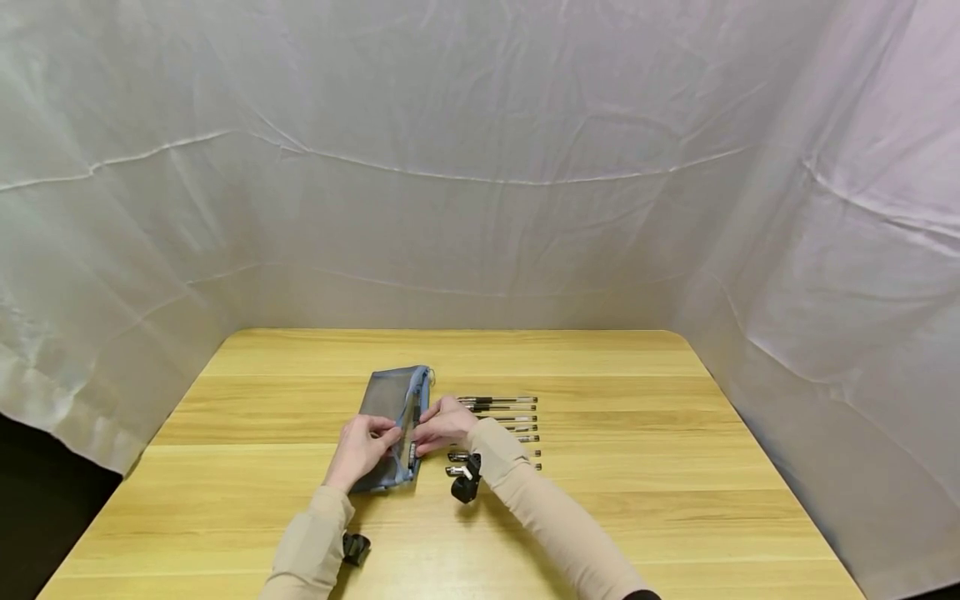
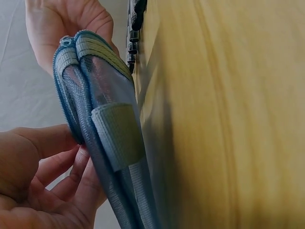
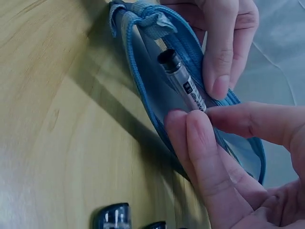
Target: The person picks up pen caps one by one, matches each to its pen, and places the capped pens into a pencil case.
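Note:
A blue-edged mesh zipper pouch lies left of the table's middle with its zipped mouth spread apart. My left hand pinches one edge of that mouth between thumb and fingers. My right hand is at the opening and pinches a pen between thumb and fingertips. This pen has a clear barrel, a black end and a printed label. It lies within the pouch's mouth in the right wrist view; its other end is hidden by my fingers. The left wrist view shows the pouch's end with a pale fabric tab.
Several black-and-clear pens lie in a row on the wooden table, right of the pouch and partly under my right hand and wrist. A pale curtain encloses the table at the back and both sides.

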Available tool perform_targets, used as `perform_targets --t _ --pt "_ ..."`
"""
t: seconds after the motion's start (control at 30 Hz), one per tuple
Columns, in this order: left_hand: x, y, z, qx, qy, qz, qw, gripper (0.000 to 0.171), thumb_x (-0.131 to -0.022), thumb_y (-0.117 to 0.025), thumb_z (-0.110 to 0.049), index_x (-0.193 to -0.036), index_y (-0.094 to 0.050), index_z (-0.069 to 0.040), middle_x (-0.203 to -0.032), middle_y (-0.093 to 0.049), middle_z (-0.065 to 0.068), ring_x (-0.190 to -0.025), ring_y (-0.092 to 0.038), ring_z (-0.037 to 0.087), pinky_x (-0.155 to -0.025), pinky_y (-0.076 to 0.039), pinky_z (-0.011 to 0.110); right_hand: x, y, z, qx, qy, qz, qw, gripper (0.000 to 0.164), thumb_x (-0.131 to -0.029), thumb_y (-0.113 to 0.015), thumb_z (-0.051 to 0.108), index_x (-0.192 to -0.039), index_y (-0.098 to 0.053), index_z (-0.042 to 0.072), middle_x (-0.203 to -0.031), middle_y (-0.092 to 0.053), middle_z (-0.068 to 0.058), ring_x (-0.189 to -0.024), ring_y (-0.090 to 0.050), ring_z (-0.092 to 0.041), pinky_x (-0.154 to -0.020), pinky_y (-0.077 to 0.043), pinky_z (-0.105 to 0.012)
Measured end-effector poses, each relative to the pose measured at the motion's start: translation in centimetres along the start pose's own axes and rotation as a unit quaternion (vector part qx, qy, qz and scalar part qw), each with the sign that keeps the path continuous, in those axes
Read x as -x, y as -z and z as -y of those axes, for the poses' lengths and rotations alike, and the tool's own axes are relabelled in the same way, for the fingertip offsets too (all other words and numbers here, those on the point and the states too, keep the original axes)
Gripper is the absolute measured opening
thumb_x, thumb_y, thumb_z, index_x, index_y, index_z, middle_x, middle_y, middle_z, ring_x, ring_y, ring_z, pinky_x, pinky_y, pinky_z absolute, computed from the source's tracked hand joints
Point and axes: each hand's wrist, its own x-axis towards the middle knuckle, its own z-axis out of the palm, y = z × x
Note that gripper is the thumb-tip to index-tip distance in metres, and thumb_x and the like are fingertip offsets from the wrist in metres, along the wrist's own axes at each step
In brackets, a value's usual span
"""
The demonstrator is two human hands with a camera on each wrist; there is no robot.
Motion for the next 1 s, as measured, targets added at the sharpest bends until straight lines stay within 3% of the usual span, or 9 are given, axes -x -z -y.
perform_targets --t 0.1,0.27,0.37,0.6,0.77,1.0 --pt "0.0 0.0 -0.1 0.0 0.0 0.0 1.0 0.018 -0.091 -0.069 -0.005 -0.103 -0.075 0.007 -0.092 -0.077 0.02 -0.064 -0.071 0.019 -0.059 -0.058 0.023 -0.1 0.0 0.1 0.002 0.007 0.015 1.0 0.03 -0.085 -0.07 -0.008 -0.111 -0.055 -0.009 -0.076 -0.068 -0.014 -0.055 -0.067 -0.012 -0.062 -0.062 -0.022" --pt "0.0 0.2 -0.2 -0.001 -0.002 -0.004 1.0 0.017 -0.091 -0.069 -0.006 -0.102 -0.075 0.006 -0.09 -0.076 0.018 -0.063 -0.069 0.015 -0.059 -0.057 0.023 0.0 0.4 0.0 -0.019 0.025 0.045 0.998 0.028 -0.093 -0.064 -0.006 -0.119 -0.061 -0.013 -0.101 -0.073 -0.028 -0.077 -0.076 -0.023 -0.078 -0.064 -0.03" --pt "0.0 0.2 -0.1 0.004 -0.001 -0.005 1.0 0.017 -0.091 -0.069 -0.006 -0.102 -0.075 0.007 -0.087 -0.075 0.017 -0.063 -0.069 0.015 -0.058 -0.057 0.023 0.4 1.0 0.0 -0.027 0.028 0.06 0.997 0.03 -0.095 -0.06 -0.005 -0.124 -0.059 -0.015 -0.112 -0.07 -0.032 -0.083 -0.076 -0.023 -0.081 -0.063 -0.029" --pt "0.0 0.2 0.0 0.01 0.001 -0.011 0.9999 0.019 -0.091 -0.07 -0.006 -0.103 -0.075 0.007 -0.085 -0.075 0.015 -0.062 -0.07 0.016 -0.059 -0.057 0.023 1.6 3.4 -0.5 -0.022 0.051 0.093 0.994 0.037 -0.097 -0.059 -0.001 -0.129 -0.054 -0.018 -0.117 -0.068 -0.035 -0.086 -0.077 -0.022 -0.085 -0.062 -0.032" --pt "0.1 0.2 0.0 0.006 -0.001 -0.012 0.9999 0.018 -0.09 -0.07 -0.006 -0.102 -0.075 0.007 -0.084 -0.074 0.014 -0.06 -0.068 0.013 -0.059 -0.057 0.023 2.9 5.8 -0.9 -0.017 0.059 0.091 0.994 0.039 -0.097 -0.06 0.001 -0.132 -0.053 -0.017 -0.117 -0.068 -0.034 -0.084 -0.076 -0.018 -0.08 -0.063 -0.028" --pt "0.4 0.1 0.2 0.01 -0.003 -0.009 0.9999 0.018 -0.091 -0.07 -0.005 -0.103 -0.075 0.007 -0.085 -0.075 0.015 -0.06 -0.069 0.014 -0.059 -0.058 0.023 5.0 8.6 -2.0 -0.014 0.088 0.09 0.992 0.036 -0.097 -0.059 -0.002 -0.127 -0.053 -0.021 -0.115 -0.067 -0.037 -0.089 -0.076 -0.021 -0.084 -0.063 -0.03"
